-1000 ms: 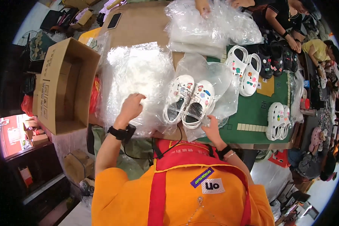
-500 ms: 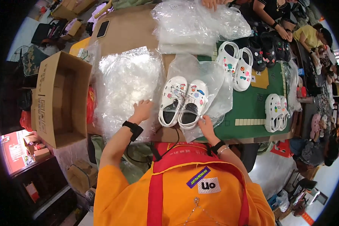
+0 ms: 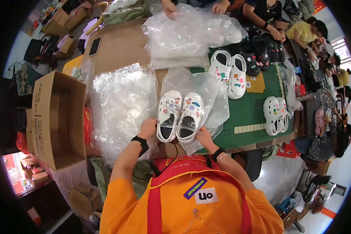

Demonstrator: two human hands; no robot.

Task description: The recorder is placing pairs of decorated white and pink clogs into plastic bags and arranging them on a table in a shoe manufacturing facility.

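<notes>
In front of me lies a pair of white clogs (image 3: 190, 109) decorated with colourful charms, toes pointing away, partly inside a clear plastic bag (image 3: 212, 87). The bag's edge crosses over the clogs near their heels. At the left clog's heel, my left hand (image 3: 147, 128) has its fingers closed on the bag's edge. My right hand (image 3: 205, 139) pinches the bag's edge beside the right clog's heel. Left of the clogs, a stack of flat clear plastic bags (image 3: 123, 105) lies on the table.
An open cardboard box (image 3: 60, 121) stands at the left. More white clogs (image 3: 236, 78), dark clogs (image 3: 261, 56) and another white pair (image 3: 276, 115) sit on the green mat (image 3: 243, 113). A phone (image 3: 94, 46) lies far left. Other people's hands (image 3: 221, 7) are across the table, beside more plastic bags (image 3: 179, 35).
My left hand has moved from the bag stack to the bag's left edge by the clogs and closed there. My right hand keeps its pinch. The whole view has shifted slightly.
</notes>
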